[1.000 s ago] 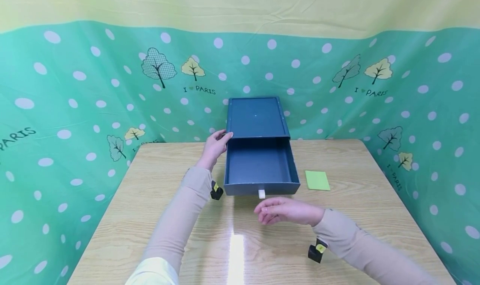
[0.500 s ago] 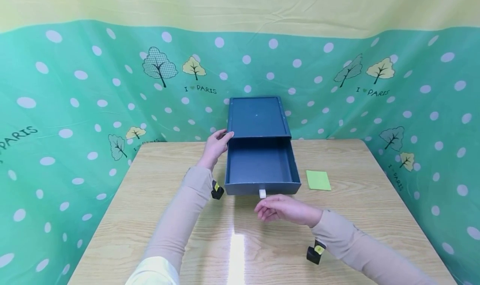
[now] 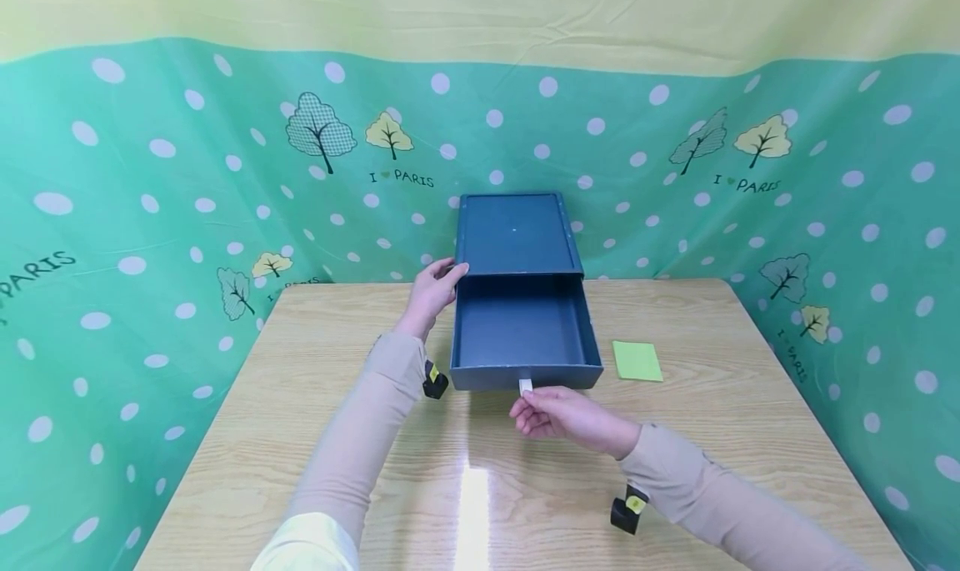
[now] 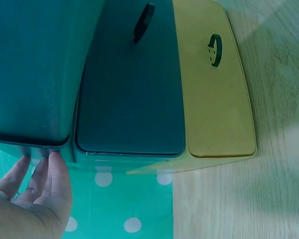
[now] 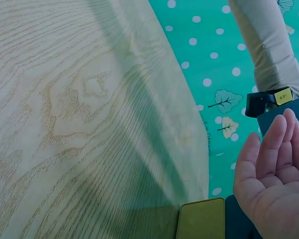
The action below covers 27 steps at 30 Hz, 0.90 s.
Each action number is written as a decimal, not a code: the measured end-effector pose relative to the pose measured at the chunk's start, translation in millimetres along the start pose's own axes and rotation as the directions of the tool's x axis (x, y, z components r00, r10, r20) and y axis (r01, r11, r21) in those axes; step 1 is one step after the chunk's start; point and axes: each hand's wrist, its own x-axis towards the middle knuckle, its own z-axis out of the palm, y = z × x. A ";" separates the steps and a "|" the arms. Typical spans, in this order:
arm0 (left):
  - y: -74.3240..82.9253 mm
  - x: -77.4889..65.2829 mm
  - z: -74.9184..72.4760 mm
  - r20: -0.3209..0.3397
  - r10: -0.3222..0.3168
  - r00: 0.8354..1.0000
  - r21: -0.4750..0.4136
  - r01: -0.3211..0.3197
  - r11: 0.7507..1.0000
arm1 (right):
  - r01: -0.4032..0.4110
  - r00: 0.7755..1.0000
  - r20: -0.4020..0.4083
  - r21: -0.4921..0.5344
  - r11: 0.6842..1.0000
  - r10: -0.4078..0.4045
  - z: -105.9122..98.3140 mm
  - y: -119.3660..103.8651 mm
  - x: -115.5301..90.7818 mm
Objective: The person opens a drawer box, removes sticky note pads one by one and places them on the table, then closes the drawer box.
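A dark blue drawer cabinet (image 3: pixel 513 233) stands at the table's back edge, its top drawer (image 3: pixel 487 378) pulled far out and bare inside. My left hand (image 3: pixel 431 292) rests against the cabinet's left side, thumb at the front top corner; the left wrist view shows its nearly straight fingers touching that side. Below the pulled drawer are a closed dark teal drawer (image 4: pixel 129 99) and a closed yellow drawer (image 4: pixel 217 109). At the small pale handle (image 3: pixel 525 384), my right hand (image 3: pixel 570 417) pinches with thumb and forefinger, other fingers loosely bent; the right wrist view hides this grip.
A light green square of paper (image 3: pixel 637 361) lies on the wooden table (image 3: pixel 300 438), right of the drawer. A green dotted curtain (image 3: pixel 225 137) surrounds the back and sides. Black wrist cameras (image 3: pixel 628 511) hang under both forearms.
My right hand has risen slightly from below the handle, its thumb and forefinger closing in on it. The left hand, cabinet and drawer have stayed put.
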 end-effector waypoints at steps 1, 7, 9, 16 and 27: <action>-0.2 0.3 -0.1 0.000 -0.001 1.000 0.000 0.001 1.000 | 0.002 1.000 -0.003 -0.002 1.000 -0.002 -0.1 0.3 0.3; -0.9 1.4 -0.6 0.004 -0.006 1.000 0.003 0.006 1.000 | 0.017 1.000 -0.004 -0.003 1.000 -0.017 0.5 0.7 1.1; -1.0 1.4 -0.8 0.008 -0.007 1.000 0.001 0.007 1.000 | 0.021 1.000 -0.004 -0.003 1.000 -0.021 0.9 0.3 1.0; -1.0 0.5 -0.8 0.009 -0.012 1.000 -0.004 0.012 1.000 | 0.042 0.999 -0.009 -0.003 0.999 -0.042 2.5 -1.8 1.3; -1.0 0.1 -0.2 0.004 -0.007 1.000 -0.006 0.007 1.000 | 0.046 0.998 -0.048 -0.002 0.999 -0.046 1.2 -7.4 4.5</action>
